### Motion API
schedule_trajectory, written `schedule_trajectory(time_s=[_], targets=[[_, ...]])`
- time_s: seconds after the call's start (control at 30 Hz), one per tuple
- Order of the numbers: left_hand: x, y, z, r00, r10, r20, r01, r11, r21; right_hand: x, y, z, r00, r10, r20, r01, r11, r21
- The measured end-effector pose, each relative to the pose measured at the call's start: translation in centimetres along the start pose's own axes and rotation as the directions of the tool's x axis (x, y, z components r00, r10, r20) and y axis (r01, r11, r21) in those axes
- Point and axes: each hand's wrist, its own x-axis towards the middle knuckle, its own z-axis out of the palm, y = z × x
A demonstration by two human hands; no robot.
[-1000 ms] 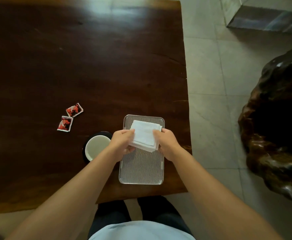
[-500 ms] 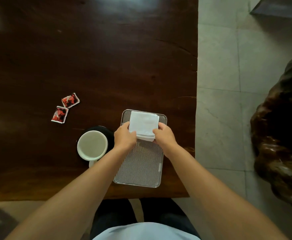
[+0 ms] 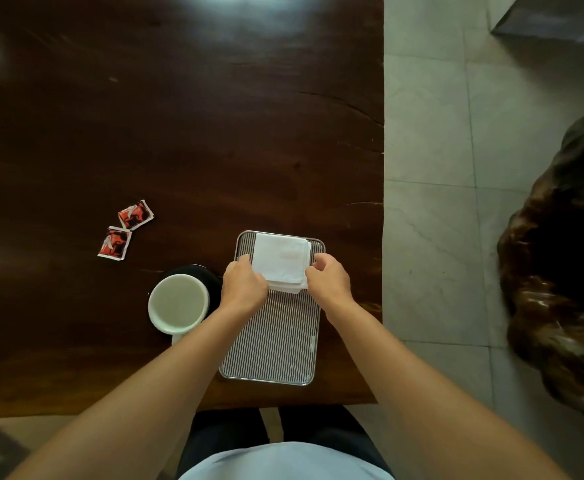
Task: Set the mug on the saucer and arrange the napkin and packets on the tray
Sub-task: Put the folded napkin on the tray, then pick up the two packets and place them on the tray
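A folded white napkin (image 3: pixel 281 261) lies on the far end of the ribbed metal tray (image 3: pixel 276 344) near the table's front right corner. My left hand (image 3: pixel 243 284) grips the napkin's left near edge. My right hand (image 3: pixel 330 280) pinches its right edge with curled fingers. Left of the tray, a white mug (image 3: pixel 178 303) stands on a black saucer (image 3: pixel 211 274), its handle pointing toward me. Two red packets (image 3: pixel 135 214) (image 3: pixel 114 242) lie on the bare table further left, apart from the tray.
The dark wooden table (image 3: pixel 214 116) ends at its right edge just beyond the tray, with grey floor tiles (image 3: pixel 432 237) past it. A large dark carved wooden piece (image 3: pixel 560 254) stands on the floor at right. My legs are below the front edge.
Both hands have carried the napkin forward and down until it rests flat on the tray's far end. The mug, saucer and packets have stayed where they were.
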Motion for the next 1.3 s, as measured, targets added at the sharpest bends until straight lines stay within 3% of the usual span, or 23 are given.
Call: schedule_trajectory(time_s=[0.13, 0.2, 0.4, 0.7, 1.0, 1.3], targets=[[-0.1, 0.3, -1.6, 0.999, 0.04, 0.007, -0.04, 0.998, 0.043, -0.4, -1.1, -0.1, 0.983, -0.103, -0.154, 0.095, 0.994, -0.06], [-0.1, 0.3, -2.9, 0.997, 0.072, -0.01, -0.071, 0.997, 0.042, -0.7, -2.2, 0.4, 0.974, -0.164, -0.159, 0.15, 0.984, -0.098], [-0.3, -1.9, -8.5, 0.985, 0.103, -0.137, -0.105, 0.994, -0.007, -2.2, -6.9, 5.0, 0.952, -0.307, -0.006, 0.301, 0.936, -0.181], [2.3, -10.6, -16.9, 0.973, -0.022, -0.228, 0.004, 0.997, -0.079, -2.9, -15.2, 15.9, 0.87, -0.44, 0.224, 0.491, 0.819, -0.298], [7.9, -16.8, -20.1, 0.983, -0.058, -0.174, 0.049, 0.997, -0.054, -0.7, -20.2, 24.1, 0.854, -0.434, 0.286, 0.519, 0.74, -0.428], [11.6, -19.4, -19.7, 0.991, -0.069, -0.118, 0.077, 0.995, 0.068, 1.8, -20.8, 28.7, 0.858, -0.422, 0.294, 0.509, 0.612, -0.605]])
